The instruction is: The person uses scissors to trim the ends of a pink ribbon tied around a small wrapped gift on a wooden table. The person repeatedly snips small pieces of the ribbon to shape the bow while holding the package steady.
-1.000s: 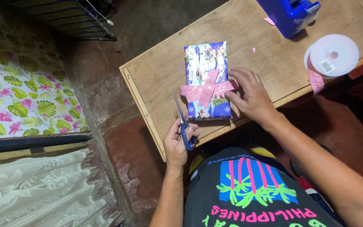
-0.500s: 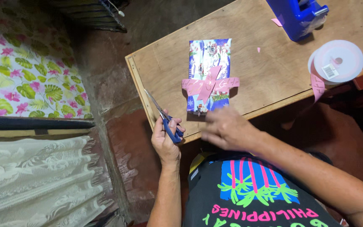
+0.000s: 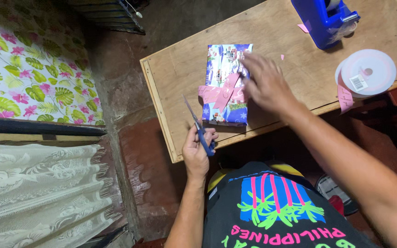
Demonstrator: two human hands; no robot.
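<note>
A gift box (image 3: 222, 69) in blue patterned paper lies on the wooden table (image 3: 281, 32), with a pink ribbon (image 3: 219, 93) tied across its near half. My left hand (image 3: 198, 149) sits at the table's front edge and grips blue-handled scissors (image 3: 199, 129), blades pointing up and away to the left of the box. My right hand (image 3: 265, 82) is blurred, fingers spread, over the right side of the box by the ribbon. Whether it touches the box I cannot tell.
A blue tape dispenser (image 3: 323, 20) stands at the back of the table. A spool of pink ribbon (image 3: 366, 72) lies at the right edge, a loose end hanging over. Leaf-patterned cloth (image 3: 28, 78) and lace cloth (image 3: 42, 188) cover furniture on the left.
My right hand has come back from the table's front edge up to the right side of the box. The left hand keeps hold of the scissors in about the same spot.
</note>
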